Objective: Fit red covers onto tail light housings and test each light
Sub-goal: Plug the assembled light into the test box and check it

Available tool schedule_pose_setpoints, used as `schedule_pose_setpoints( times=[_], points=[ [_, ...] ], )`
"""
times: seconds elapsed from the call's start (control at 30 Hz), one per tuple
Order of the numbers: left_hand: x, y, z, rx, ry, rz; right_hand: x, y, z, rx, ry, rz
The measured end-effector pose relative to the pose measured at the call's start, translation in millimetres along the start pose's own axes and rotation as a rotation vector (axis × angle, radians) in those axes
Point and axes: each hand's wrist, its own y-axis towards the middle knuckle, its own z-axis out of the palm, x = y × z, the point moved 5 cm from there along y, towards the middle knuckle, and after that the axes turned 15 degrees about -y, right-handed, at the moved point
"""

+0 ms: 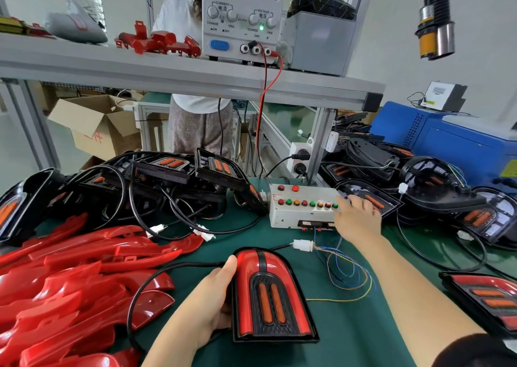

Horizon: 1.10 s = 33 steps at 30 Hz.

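left hand (207,305) curls round the side of a red-covered light (268,294), steadying it face up on the mat (349,338), its plug (303,245) joined to wires from the test box (296,218), seemingly for testing. right hand (358,218) reaches, fingers extended, to the buttons (307,203).

Bright, even indoor light with soft shadows; glare streaks the red covers (64,271). Wide-angle bending curves the edges, and the shelf (167,73) background looks slightly soft.
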Motion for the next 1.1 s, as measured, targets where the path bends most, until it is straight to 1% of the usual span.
schedule_pose_setpoints(
  times=[0.1, 0.4, 0.53, 0.63, 0.73, 0.8, 1.0, 1.1],
  points=[
    [0, -1, 1, 0.01, -0.001, 0.002, -9, 0, 6, 0.006, -0.049, -0.014],
    [1, 0, -1, 0.012, 0.002, 0.003, -5, 2, 10, -0.116, -0.186, -0.075],
    [4, 4, -3, -0.005, -0.012, -0.003, -3, 3, 7, -0.129, -0.217, -0.09],
    [4, 5, -3, 0.005, -0.036, -0.009, -2, 5, 7, -0.097, -0.193, -0.084],
    [4, 4, -2, 0.016, -0.039, -0.011, -3, 7, 8, 0.019, -0.079, -0.046],
    [3, 3, -2, 0.01, -0.037, -0.009, 1, 7, 4, 0.046, -0.031, -0.045],
    [3, 2, -2, 0.01, -0.033, -0.014, 41, -1, -12, -0.066, -0.04, -0.245],
    [4, 3, -3, 0.014, -0.03, -0.016, 56, -1, -14, -0.058, -0.073, -0.298]
  ],
)
